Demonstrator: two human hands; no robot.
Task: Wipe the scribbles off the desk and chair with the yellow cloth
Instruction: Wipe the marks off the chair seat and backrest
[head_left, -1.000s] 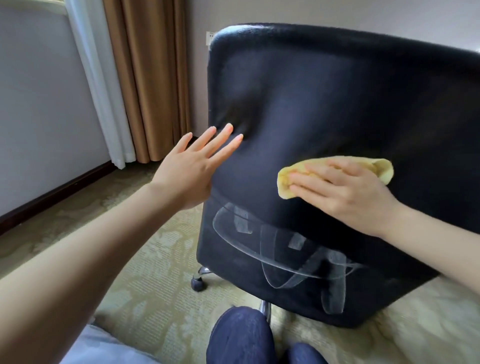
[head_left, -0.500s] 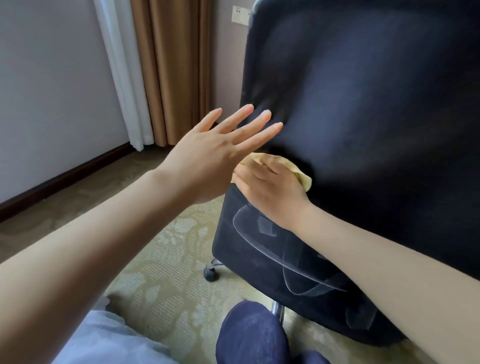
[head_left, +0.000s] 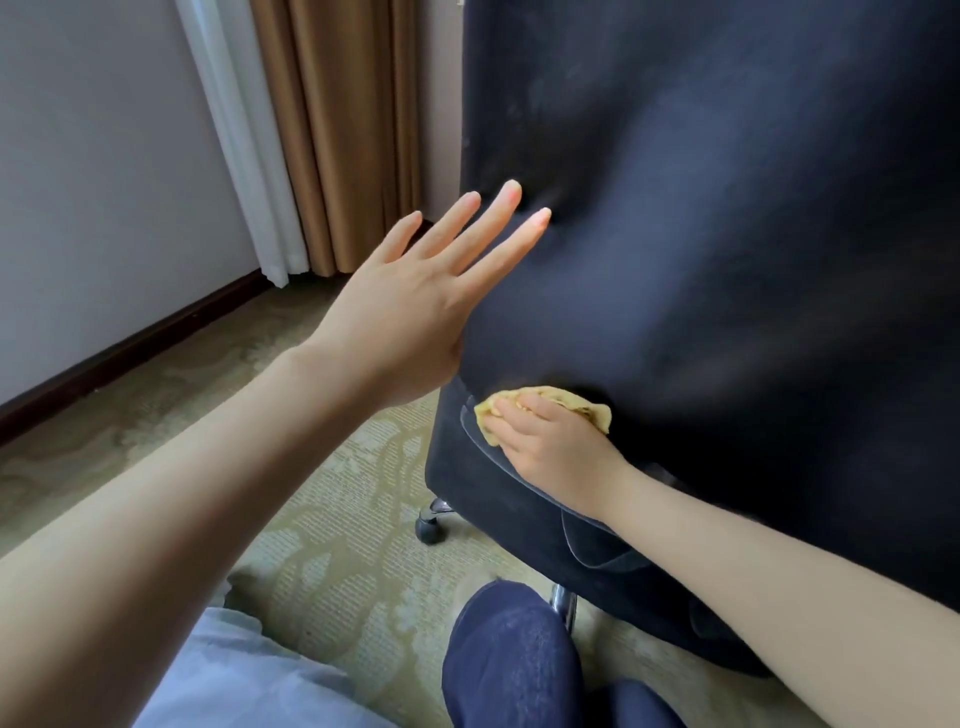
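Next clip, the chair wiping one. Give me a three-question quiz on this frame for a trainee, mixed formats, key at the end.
1. Multiple choice: which hand presses the yellow cloth against the chair back? A) left B) right C) both
2. True or false: the left hand grips the chair's top edge.
3. Fill in: the white scribbles show on the ___ part of the chair back.

Key
1. B, the right hand.
2. False: it lies flat on the chair back, fingers spread.
3. lower
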